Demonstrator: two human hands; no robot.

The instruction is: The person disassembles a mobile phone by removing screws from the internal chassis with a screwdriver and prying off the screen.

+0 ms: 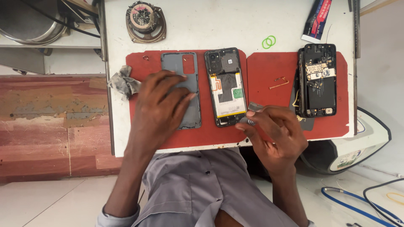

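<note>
- One white desk (189, 25) was seen from above, and two red rectangular mats (219, 136) were laid on it side by side, nearly touching.
- One grey plastic phone back cover (191, 90) was laid flat, inner face up, on the left mat; the left hand (162, 105) was rested on it, palm down, with the fingers spread apart and nothing gripped.
- One opened smartphone with its battery and black upper board exposed (225, 86) was laid just right of the cover, at the right edge of the left mat, upright in the view.
- The right hand (275, 130) was held at the lower right corner of that phone; its fingers were pinched together on one small grey metallic part (253, 107), whose kind could not be told.
- A second opened black smartphone with a bare circuit board and empty battery bay (318, 80) was laid on the right mat, well apart from both hands.
- One thin copper-coloured strip (279, 85) was laid on the right mat between the two phones.
- Two green rubber rings (269, 41) were laid overlapping on the bare desk above the mats.
- One crumpled grey cloth (122, 82) was laid at the left mat's edge, just beside the left hand.
- One round speaker with a dusty cone (145, 21) was placed at the desk's far edge.
- One tube with red and blue print (317, 19) was laid at the far right corner.
</note>
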